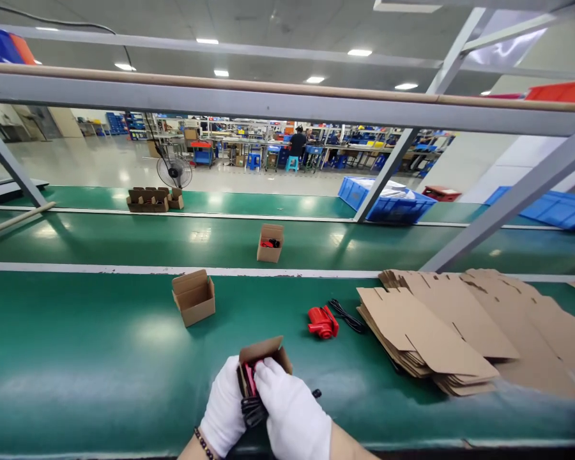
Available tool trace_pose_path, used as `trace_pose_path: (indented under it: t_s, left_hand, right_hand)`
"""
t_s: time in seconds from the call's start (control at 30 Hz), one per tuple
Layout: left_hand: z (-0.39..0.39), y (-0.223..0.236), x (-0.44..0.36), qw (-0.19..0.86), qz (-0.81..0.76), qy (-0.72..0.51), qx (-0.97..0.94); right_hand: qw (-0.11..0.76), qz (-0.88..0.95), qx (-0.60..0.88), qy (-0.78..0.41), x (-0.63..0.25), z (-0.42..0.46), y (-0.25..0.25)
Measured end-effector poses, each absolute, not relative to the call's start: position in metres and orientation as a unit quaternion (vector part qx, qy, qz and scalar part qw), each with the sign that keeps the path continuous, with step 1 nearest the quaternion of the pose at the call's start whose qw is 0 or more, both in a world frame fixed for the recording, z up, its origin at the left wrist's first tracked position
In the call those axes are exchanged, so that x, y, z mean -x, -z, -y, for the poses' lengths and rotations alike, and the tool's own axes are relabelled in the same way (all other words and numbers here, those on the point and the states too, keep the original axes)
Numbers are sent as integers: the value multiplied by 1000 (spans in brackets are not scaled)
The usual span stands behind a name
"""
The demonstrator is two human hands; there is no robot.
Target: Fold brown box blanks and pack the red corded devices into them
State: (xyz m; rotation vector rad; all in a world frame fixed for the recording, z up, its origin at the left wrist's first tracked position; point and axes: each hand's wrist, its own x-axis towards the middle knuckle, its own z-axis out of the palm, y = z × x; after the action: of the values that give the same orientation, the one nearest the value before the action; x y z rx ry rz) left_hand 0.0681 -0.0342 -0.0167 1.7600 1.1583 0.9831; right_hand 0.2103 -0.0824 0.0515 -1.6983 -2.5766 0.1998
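Observation:
Low in the middle, an open cardboard box [267, 349] is gripped from its left side by my left hand [223, 404], in a white glove. My right hand [291, 404], also gloved, has its fingers closed at the box's mouth on a red plastic device [250, 378], which is partly inside. A coiled black cable [253, 411] bulges out between the hands. Beyond them lies another red plastic device [322, 322] with a short nozzle, beside a bundled black cable [347, 315]. My fingertips and most of the box's inside are hidden.
An open box [193, 297] stands ahead on the left. Another box [270, 243], with red and black contents, sits on the green belt beyond the white strip. Flat cardboard blanks [431, 332] are piled at right. A grey metal frame [388, 176] crosses ahead; a blue crate [386, 200] stands behind.

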Motion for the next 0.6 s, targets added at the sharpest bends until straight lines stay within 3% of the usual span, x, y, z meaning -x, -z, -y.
trace_pose_path:
  t_s: [0.13,0.33,0.47,0.6]
  left_hand:
    - [31,20,-67,396,-467,-384,-691]
    - [29,10,-62,476,-442,-388,-654]
    - [38,11,-64,508,-458,-403,-608]
    - [62,25,-61,432,-561,-424,-564]
  right_hand:
    - [22,838,533,-117,-203,71,-57]
    - [317,792,520,-31,-235,99,-10]
    - [373,670,613,-187,-242,111,4]
    - [389,589,575,-413,-231,105,7]
